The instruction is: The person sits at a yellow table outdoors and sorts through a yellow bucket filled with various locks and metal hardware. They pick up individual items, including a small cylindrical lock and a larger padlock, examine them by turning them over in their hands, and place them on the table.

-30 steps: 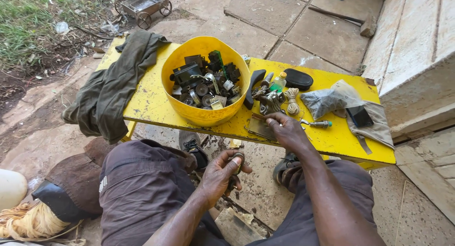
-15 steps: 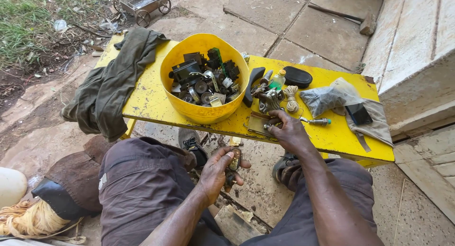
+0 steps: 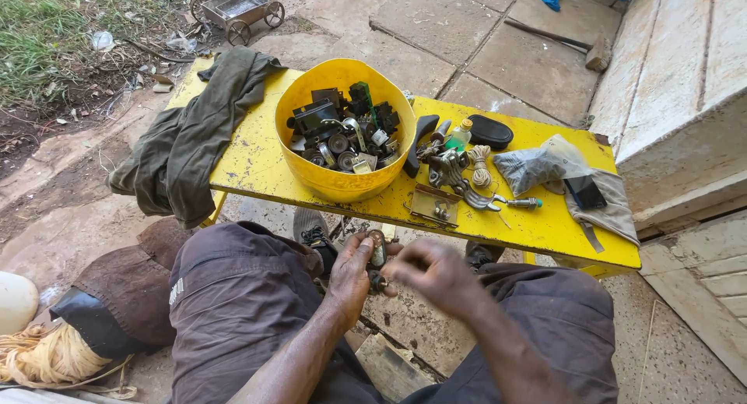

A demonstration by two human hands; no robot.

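Note:
My left hand is closed around a small dark metal part held between my knees, just below the front edge of the yellow table. My right hand is blurred and right next to that part, fingers curled toward it; whether it grips anything I cannot tell. On the table stands a yellow bowl full of several dark metal and plastic parts. Loose metal pieces and a small flat metal plate lie beside the bowl.
A dark green cloth hangs over the table's left end. A black oval case, a plastic bag, a screwdriver and a grey cloth lie at the right. A small metal cart stands on the paving behind.
My right hand has left the loose pieces on the table and come down to meet my left hand at the part between my knees.

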